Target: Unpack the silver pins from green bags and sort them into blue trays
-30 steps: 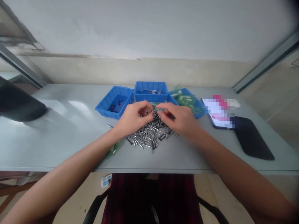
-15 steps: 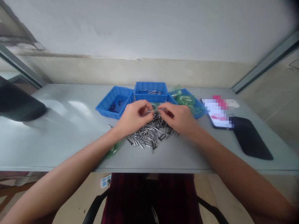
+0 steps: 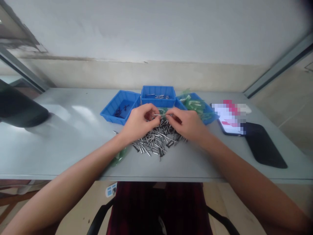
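A small workshop or assembly station: a plain grey worktop against a scuffed wall, with blue parts bins and loose metal pins heaped in front.

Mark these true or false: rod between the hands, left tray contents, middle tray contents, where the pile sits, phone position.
1. A thin metal rod spans between the left hand and the right hand. True.
2. The left blue tray holds green bags. False: it holds small dark pieces; the green bags are in the right blue tray.
3. The middle blue tray holds thin silver pieces. True.
4. The metal pile lies inside a tray. False: it lies loose on the table.
5. The phone is right of the trays. True.
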A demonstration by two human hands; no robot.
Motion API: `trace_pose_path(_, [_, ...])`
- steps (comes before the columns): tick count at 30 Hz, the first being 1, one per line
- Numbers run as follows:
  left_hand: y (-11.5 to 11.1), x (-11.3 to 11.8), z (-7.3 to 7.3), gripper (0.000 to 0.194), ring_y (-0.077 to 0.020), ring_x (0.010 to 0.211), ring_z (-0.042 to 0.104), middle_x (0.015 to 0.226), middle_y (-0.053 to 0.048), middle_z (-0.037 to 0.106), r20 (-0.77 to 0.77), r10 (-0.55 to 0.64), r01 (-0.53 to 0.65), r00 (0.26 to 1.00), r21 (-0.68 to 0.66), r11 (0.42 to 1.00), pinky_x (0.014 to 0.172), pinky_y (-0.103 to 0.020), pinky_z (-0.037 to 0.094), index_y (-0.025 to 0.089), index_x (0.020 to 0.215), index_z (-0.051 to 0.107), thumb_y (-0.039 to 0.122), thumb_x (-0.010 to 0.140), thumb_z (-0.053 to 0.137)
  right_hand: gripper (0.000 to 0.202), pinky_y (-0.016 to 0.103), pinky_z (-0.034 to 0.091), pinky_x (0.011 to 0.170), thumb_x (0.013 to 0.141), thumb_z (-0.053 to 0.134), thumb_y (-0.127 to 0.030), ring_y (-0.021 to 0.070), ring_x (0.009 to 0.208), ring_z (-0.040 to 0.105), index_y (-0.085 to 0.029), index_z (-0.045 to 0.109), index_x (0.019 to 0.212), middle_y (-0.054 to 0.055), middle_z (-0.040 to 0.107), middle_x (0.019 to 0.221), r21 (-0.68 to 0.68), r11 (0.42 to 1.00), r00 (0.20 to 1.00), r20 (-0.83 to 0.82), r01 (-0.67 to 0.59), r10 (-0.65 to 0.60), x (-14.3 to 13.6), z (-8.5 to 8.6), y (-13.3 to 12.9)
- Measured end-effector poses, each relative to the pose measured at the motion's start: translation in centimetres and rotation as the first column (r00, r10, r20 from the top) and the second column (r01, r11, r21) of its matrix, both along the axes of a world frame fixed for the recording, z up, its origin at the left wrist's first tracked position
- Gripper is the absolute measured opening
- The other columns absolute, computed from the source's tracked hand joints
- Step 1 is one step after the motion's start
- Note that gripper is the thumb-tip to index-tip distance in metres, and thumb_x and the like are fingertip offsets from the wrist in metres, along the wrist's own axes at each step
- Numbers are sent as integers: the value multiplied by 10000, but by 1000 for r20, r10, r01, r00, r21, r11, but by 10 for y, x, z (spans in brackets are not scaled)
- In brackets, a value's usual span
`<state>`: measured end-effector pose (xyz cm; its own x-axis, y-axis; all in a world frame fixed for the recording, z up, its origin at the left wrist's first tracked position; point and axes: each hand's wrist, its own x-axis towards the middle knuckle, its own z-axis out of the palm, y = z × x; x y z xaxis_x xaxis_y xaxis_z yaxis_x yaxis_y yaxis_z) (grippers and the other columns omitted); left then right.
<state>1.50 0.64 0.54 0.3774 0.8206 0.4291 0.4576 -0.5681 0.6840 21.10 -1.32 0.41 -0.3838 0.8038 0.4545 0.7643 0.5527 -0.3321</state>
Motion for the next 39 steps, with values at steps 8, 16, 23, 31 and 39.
trace_pose_path(8, [1, 0, -2, 59, -88, 617, 520, 692, 20, 596, -3, 19, -19, 1000, -27, 999, 586, -219, 434, 160, 818, 612, 214, 809, 590, 140, 242, 334, 541, 903, 475, -254, 95, 522, 496, -189, 587, 850, -22, 595, 631, -38, 999, 1000, -12, -14, 14, -1, 0, 0])
trace_pose_path(16, [1, -1, 1, 51, -89, 616, 530, 704, 11, 617, 7, 30, -30, 1000, -18, 999, 571, -217, 432, 158, 807, 611, 203, 804, 586, 171, 234, 476, 636, 862, 563, -262, 122, 721, 604, -201, 579, 1022, 22, 654, 893, -115, 977, 953, -264, -182, 147, -1, 2, 1])
trace_pose_path(23, [-1, 0, 0, 52, -98, 643, 555, 733, 6, 633, -4, 8, -8, 1000, -36, 999, 587, -227, 445, 166, 810, 615, 164, 794, 566, 97, 243, 501, 677, 876, 563, -275, 126, 777, 601, -206, 597, 935, 21, 639, 923, -278, 900, 898, -382, -335, 217, 1, 4, 3])
trace_pose_path(31, [0, -1, -4, 253, -117, 719, 598, 802, 0, 637, 16, 10, -10, 1000, -27, 1000, 641, -241, 479, 189, 1093, 586, 232, 844, 587, 158, 257, 460, 654, 893, 540, -333, 133, 751, 580, -211, 639, 869, 14, 646, 853, -231, 947, 900, -422, -225, 111, 1, 5, 4])
trace_pose_path(39, [-1, -3, -10, 293, -231, 970, 599, 1059, -99, 643, -329, -43, 60, 943, 43, 997, 803, -377, 496, 163, 1131, 568, 262, 859, 523, 258, 264, 527, 606, 889, 517, -401, 167, 857, 632, -254, 634, 1066, 64, 642, 1090, -417, 891, 748, -646, -181, -150, -5, -2, 21])
